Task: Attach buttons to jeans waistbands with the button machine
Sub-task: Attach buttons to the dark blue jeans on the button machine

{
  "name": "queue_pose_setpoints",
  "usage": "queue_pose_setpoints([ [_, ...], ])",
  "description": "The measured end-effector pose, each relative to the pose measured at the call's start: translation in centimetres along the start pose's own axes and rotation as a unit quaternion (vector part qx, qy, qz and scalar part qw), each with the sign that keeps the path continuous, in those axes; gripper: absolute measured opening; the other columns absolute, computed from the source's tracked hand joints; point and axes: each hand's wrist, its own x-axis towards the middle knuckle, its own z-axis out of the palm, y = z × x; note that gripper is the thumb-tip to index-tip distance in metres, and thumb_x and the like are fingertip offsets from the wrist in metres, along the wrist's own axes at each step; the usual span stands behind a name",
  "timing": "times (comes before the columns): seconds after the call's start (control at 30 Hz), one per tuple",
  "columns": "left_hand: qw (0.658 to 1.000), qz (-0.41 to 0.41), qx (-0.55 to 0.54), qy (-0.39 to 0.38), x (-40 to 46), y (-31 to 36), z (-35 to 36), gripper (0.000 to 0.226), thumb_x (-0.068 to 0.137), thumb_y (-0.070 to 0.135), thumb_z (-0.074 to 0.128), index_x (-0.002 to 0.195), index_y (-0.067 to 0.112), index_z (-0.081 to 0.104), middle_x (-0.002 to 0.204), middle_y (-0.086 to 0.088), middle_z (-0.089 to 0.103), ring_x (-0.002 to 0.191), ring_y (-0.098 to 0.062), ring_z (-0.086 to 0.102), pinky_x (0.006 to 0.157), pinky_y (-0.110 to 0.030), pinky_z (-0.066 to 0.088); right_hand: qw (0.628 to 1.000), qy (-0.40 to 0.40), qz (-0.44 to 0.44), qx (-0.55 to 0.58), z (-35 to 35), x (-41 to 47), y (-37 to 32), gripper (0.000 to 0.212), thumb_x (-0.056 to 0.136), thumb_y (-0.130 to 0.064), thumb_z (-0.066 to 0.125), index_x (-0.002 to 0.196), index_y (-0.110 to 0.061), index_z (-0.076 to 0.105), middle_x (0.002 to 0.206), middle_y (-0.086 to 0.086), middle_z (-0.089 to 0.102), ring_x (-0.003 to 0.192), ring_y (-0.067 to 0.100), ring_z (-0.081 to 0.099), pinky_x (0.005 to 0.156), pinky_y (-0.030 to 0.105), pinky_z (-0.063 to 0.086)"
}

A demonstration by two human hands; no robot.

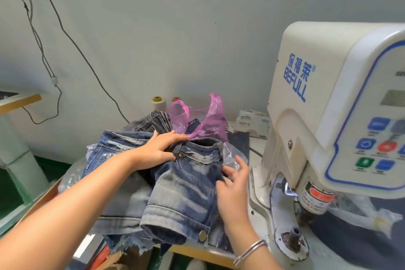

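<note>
A pile of washed blue jeans shorts (186, 184) lies on the table left of the white button machine (333, 103). My left hand (162, 146) lies flat on the waistband of the top pair, its fingers straight, next to a metal button (180, 155). My right hand (233, 184) rests with spread fingers on the right side of that pair, beside a clear plastic bag (232, 153). Another button (202, 235) shows on a folded hem at the pile's front. The machine's round lower die (292, 239) sits below its head.
A pink plastic bag (203, 123) lies behind the jeans, with two thread cones (158, 103) and a tissue pack (252, 124) near the wall. Cables hang down the wall at left. A table edge (19, 99) juts in at far left.
</note>
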Motion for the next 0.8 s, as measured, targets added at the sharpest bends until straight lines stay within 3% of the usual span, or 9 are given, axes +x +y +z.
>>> queue_pose_setpoints([
  [0.1, 1.000, 0.016, -0.009, 0.006, -0.7, -0.1, 0.0, 0.076, 0.089, -0.003, 0.054, 0.140, 0.044, 0.024, 0.159, 0.004, 0.019, 0.149, -0.011, 0.000, 0.117, -0.045, -0.017, 0.982, 0.034, 0.083, 0.168, -1.5, 1.7, -0.2, 0.056, 0.090, 0.013, 0.048, 0.121, -0.035, 0.044, 0.122, 0.013, 0.058, 0.097, 0.024, 0.062, 0.090, 0.054, 0.052],
  [0.17, 0.999, 0.028, 0.004, 0.021, -0.7, 0.5, 0.1, 0.077, 0.088, -0.006, 0.052, 0.135, 0.049, 0.026, 0.159, 0.006, 0.021, 0.149, -0.011, 0.000, 0.118, -0.050, -0.014, 0.962, 0.024, 0.098, 0.253, -1.7, 2.3, -0.4, 0.051, 0.092, 0.015, 0.044, 0.118, -0.028, 0.049, 0.119, 0.018, 0.059, 0.093, 0.023, 0.066, 0.082, 0.042, 0.057],
  [0.27, 0.997, 0.066, 0.019, 0.040, -0.7, 2.4, 0.0, 0.071, 0.084, -0.010, 0.048, 0.126, 0.047, 0.046, 0.155, 0.009, 0.028, 0.148, -0.009, 0.003, 0.117, -0.050, -0.015, 0.944, 0.004, 0.090, 0.318, -1.7, 2.5, -0.5, 0.047, 0.093, 0.013, 0.041, 0.117, -0.026, 0.052, 0.111, 0.017, 0.064, 0.083, 0.017, 0.071, 0.063, 0.027, 0.057],
  [0.33, 0.994, 0.100, 0.004, 0.044, -0.8, 3.8, 0.1, 0.055, 0.089, -0.004, 0.054, 0.120, 0.041, 0.055, 0.152, 0.010, 0.035, 0.147, -0.007, 0.010, 0.120, -0.050, -0.008, 0.936, -0.014, 0.077, 0.344, -1.6, 2.5, -0.5, 0.047, 0.094, 0.013, 0.040, 0.119, -0.025, 0.052, 0.108, 0.016, 0.067, 0.085, 0.018, 0.072, 0.063, 0.027, 0.057],
  [0.43, 0.988, 0.137, -0.014, 0.074, -0.7, 6.1, 0.6, 0.039, 0.095, 0.026, 0.060, 0.133, 0.034, 0.053, 0.150, 0.011, 0.037, 0.141, -0.001, 0.023, 0.120, -0.040, 0.011, 0.926, -0.063, 0.065, 0.367, -0.9, 2.5, -0.7, 0.048, 0.094, 0.012, 0.040, 0.123, -0.024, 0.051, 0.109, 0.012, 0.071, 0.094, 0.020, 0.071, 0.067, 0.027, 0.057],
  [0.53, 0.987, 0.132, -0.018, 0.087, 0.0, 7.7, 1.2, 0.054, 0.094, 0.042, 0.057, 0.145, 0.035, 0.039, 0.153, 0.012, 0.029, 0.140, -0.001, 0.022, 0.113, -0.021, 0.017, 0.940, -0.104, 0.060, 0.320, 0.6, 2.6, -0.9, 0.051, 0.092, 0.012, 0.044, 0.132, -0.019, 0.047, 0.118, 0.009, 0.068, 0.105, 0.015, 0.066, 0.078, 0.023, 0.055],
  [0.63, 0.988, 0.101, 0.069, 0.091, 1.0, 7.4, 1.4, 0.050, 0.097, 0.040, 0.052, 0.145, 0.031, 0.041, 0.152, 0.006, 0.037, 0.138, -0.012, 0.030, 0.109, -0.023, 0.020, 0.964, -0.126, 0.043, 0.228, 1.8, 2.8, -1.2, 0.049, 0.092, 0.011, 0.045, 0.133, -0.015, 0.044, 0.118, 0.006, 0.067, 0.102, 0.007, 0.064, 0.081, 0.019, 0.051],
  [0.73, 0.977, 0.018, 0.203, 0.058, 1.5, 5.7, 1.9, 0.043, 0.100, 0.041, 0.042, 0.142, 0.033, 0.042, 0.147, 0.002, 0.045, 0.132, -0.022, 0.041, 0.108, -0.035, 0.032, 0.996, -0.057, -0.035, -0.051, 2.3, 2.8, -1.6, 0.045, 0.088, 0.003, 0.055, 0.124, -0.022, 0.045, 0.125, 0.001, 0.055, 0.095, 0.000, 0.058, 0.082, 0.013, 0.045],
  [0.8, 0.977, -0.026, 0.208, 0.031, 1.9, 4.7, 2.5, 0.040, 0.102, 0.041, 0.036, 0.140, 0.031, 0.044, 0.146, -0.001, 0.046, 0.131, -0.024, 0.044, 0.106, -0.039, 0.036, 0.974, -0.007, -0.161, -0.161, 2.5, 2.6, -1.4, 0.053, 0.088, -0.002, 0.055, 0.135, -0.019, 0.039, 0.140, -0.001, 0.036, 0.122, 0.007, 0.045, 0.103, 0.016, 0.034],
])
